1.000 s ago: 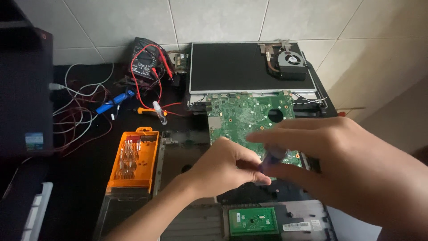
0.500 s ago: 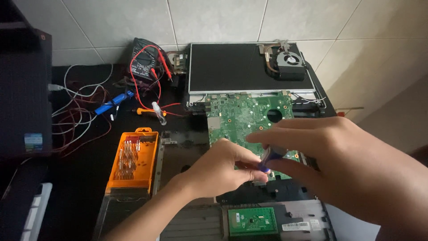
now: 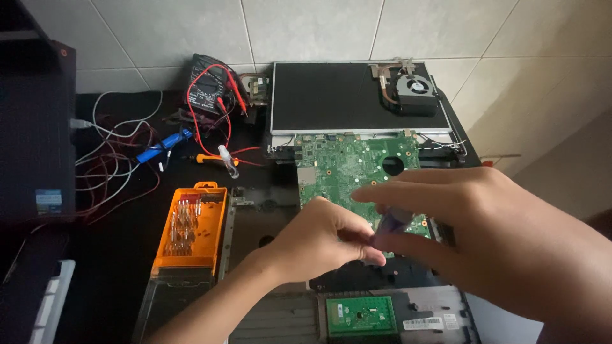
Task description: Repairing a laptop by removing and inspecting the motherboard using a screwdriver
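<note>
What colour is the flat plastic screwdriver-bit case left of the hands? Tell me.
Orange, seen in the head view: the flat plastic bit case.

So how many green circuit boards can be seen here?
2. A large green motherboard lies below the black screen panel, partly behind both hands. A small green board sits in the grey laptop casing at the bottom. Others may be hidden.

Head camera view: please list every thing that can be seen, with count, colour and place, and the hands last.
circuit board: one, green, centre of the table
screen panel: one, black, lying flat behind the board
cooling fan: one, black with copper pipe, on the panel's right corner
multimeter: one, dark with red leads, back left
bit case: one, orange, left of the board
touchpad board: one, green, near edge
small object: one, bluish, blurred, between both hands
left hand: one, pinching the small object
right hand: one, fingers over the board
</note>
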